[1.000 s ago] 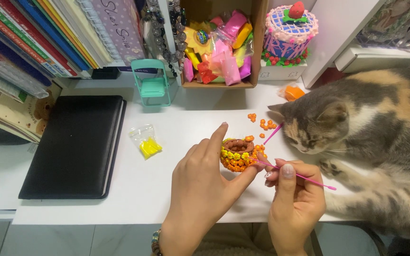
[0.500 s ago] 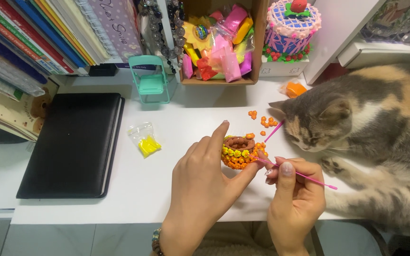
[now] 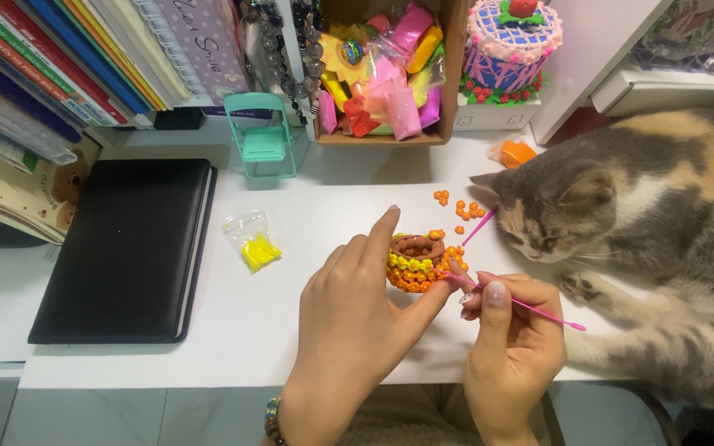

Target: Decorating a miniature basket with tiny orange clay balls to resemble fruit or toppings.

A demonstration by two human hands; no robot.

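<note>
Small clay pot (image 3: 415, 263) of orange and yellow beads on the white counter (image 3: 208, 363), left hand (image 3: 355, 322) cupping it between raised forefinger and thumb, right hand (image 3: 512, 347) fingers pinched on a pink stick tool (image 3: 530, 307) touching its side, cat (image 3: 621, 206) just beside.

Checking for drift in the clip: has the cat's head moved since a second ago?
Yes, slightly. The cat's head has come a little nearer the small clay pot, left and toward the desk's front edge, judged against the wooden box.

Orange-yellow beaded clay pot (image 3: 415, 264), pink stick (image 3: 522, 304), calico cat (image 3: 646, 215), black notebook (image 3: 126, 248)
</note>
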